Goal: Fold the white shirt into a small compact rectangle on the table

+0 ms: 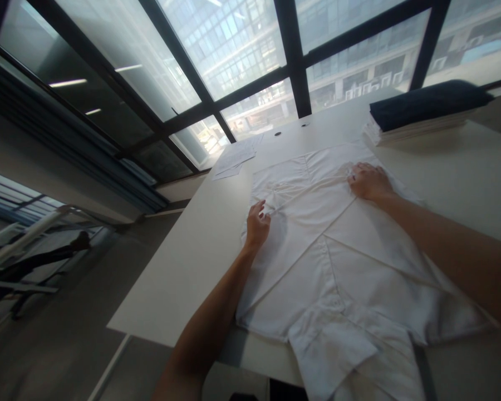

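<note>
Left hand [258, 227] and right hand [369, 181] are resting at opposite sides of a white garment [304, 223]. The left is curling half open at the garment's left margin; the right is lying palm down, fingers bent, over gathered cloth at its far right. Whether either is pinching fabric, one cannot tell. Beyond, a dark-framed window wall [294, 55] is filling the upper field. Below it, a white table [179, 273] is supporting the garment, whose near end is hanging past the table's front edge. At the far right a folded stack [428, 106], dark cloth over white layers, is standing; at the far left, papers [236, 159] are lying near the cloth. Risks: the overhanging end could be dragging the garment off the table, its weight being the cause; uneven tension between the hands could be setting further creases, since diagonal folds are already crossing the fabric.
</note>
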Motion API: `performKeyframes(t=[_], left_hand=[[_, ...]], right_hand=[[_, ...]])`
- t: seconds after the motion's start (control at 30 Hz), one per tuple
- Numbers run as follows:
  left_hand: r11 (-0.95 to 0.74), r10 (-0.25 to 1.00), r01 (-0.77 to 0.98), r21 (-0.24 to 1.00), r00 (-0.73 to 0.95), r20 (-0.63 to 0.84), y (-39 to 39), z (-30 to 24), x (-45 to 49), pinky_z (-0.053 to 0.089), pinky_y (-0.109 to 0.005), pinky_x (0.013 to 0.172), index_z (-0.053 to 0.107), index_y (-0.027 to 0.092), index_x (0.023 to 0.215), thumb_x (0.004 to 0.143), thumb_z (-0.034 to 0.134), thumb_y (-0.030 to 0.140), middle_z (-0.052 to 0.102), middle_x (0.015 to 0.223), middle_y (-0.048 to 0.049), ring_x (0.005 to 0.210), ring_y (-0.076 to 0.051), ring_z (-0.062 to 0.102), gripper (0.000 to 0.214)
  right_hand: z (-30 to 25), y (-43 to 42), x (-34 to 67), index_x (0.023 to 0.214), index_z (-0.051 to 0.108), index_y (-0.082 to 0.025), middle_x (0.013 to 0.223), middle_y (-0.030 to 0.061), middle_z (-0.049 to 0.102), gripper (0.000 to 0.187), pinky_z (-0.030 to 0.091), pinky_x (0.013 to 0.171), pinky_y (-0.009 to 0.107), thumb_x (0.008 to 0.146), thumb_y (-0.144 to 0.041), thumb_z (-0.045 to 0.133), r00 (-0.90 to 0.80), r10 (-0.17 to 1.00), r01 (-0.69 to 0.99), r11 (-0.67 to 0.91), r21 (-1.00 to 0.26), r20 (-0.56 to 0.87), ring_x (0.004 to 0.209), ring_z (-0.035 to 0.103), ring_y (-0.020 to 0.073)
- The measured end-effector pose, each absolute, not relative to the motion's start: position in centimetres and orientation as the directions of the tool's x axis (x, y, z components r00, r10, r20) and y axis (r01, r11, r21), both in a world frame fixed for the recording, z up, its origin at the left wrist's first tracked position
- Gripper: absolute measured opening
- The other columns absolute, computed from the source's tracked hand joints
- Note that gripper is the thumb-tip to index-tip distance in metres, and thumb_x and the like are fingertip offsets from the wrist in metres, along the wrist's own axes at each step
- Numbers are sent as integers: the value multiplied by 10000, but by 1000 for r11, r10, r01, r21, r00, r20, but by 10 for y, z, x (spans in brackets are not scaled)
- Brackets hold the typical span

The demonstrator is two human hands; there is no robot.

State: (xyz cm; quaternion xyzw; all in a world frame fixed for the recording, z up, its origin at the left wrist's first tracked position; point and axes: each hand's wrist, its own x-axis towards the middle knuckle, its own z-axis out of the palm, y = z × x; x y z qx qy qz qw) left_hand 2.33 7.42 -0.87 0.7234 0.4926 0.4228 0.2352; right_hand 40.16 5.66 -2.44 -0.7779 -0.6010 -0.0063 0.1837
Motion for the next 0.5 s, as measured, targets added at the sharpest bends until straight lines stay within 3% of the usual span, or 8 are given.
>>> performKeyframes(t=[0.1, 0.2, 0.27, 0.37, 0.43, 0.5], left_hand=[[-410, 911, 468, 783, 246, 330, 70, -2, 30, 596, -314, 786, 718, 180, 1112, 872, 637, 213, 720, 1030, -86, 886, -184, 704, 256], [-260, 905, 353, 899, 413, 100, 70, 1, 34, 601, -332, 736, 692, 169, 1179, 945, 588, 349, 738, 907, -78, 757, -176, 713, 313], [-217, 907, 322, 921, 417, 68, 73, 0, 34, 597, -387, 862, 644, 180, 1276, 958, 573, 339, 727, 1155, -131, 985, -224, 728, 362], [-330, 938, 401, 854, 238, 251, 80, -6, 30, 455, -439, 1121, 582, 242, 1372, 887, 635, 198, 448, 1575, -106, 1443, -270, 445, 490], [-362, 932, 447, 818, 170, 320, 83, -10, 27, 401, -447, 1168, 573, 251, 1385, 864, 612, 133, 357, 1633, -87, 1510, -267, 333, 536], [-369, 929, 445, 816, 154, 336, 84, -12, 26, 420, -443, 1157, 591, 232, 1364, 865, 566, 103, 408, 1598, -99, 1482, -258, 384, 515]], right_hand=[[-24, 56, 402, 1379, 533, -53, 1486, 241, 515, 498, 278, 1133, 457, 1008, -310, 323, 281, 932, 936, -215, -277, 227, 1339, 458, 296], [-24, 56, 402, 1377, 538, -57, 1492, 236, 512, 497, 278, 1135, 448, 1008, -309, 319, 280, 931, 938, -214, -272, 233, 1344, 457, 291], [-25, 56, 402, 1374, 540, -57, 1494, 235, 512, 496, 273, 1140, 447, 1009, -312, 319, 281, 931, 938, -216, -270, 231, 1350, 454, 292], [-25, 56, 402, 1369, 543, -61, 1493, 232, 515, 498, 280, 1139, 450, 1007, -321, 322, 283, 930, 938, -218, -269, 232, 1349, 460, 297], [-24, 55, 401, 1363, 547, -58, 1488, 229, 522, 503, 292, 1134, 457, 1002, -323, 318, 283, 927, 939, -216, -269, 245, 1344, 468, 303], [-23, 55, 401, 1358, 551, -55, 1478, 227, 534, 507, 302, 1129, 463, 998, -323, 313, 281, 925, 940, -211, -270, 255, 1336, 476, 309]])
